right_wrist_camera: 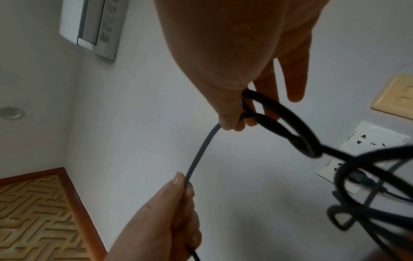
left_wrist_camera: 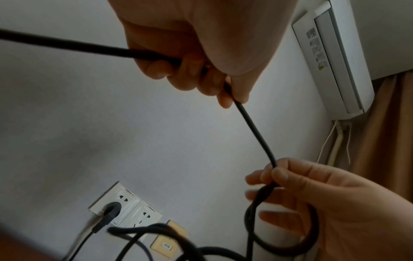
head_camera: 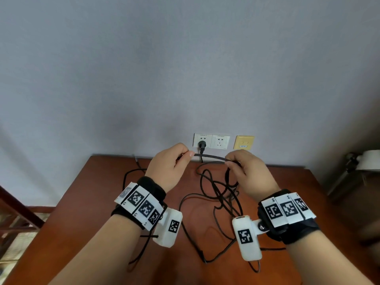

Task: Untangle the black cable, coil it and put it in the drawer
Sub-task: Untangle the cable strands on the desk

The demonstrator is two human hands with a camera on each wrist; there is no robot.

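On the brown table (head_camera: 115,233) the black cable (head_camera: 213,194) lies in loose crossing loops, so it looks soft and light, and it may snag on itself. Your left hand (head_camera: 170,167) pinches a short raised stretch; your right hand (head_camera: 246,173) pinches it beside a small loop. Take hold near each crossing.

I see a gray wall (head_camera: 185,68) with two white sockets (head_camera: 211,140) and a yellow plate (head_camera: 244,142). Below is a brown table (head_camera: 98,212). An air conditioner (left_wrist_camera: 333,58) hangs high by a brown curtain (left_wrist_camera: 388,132).
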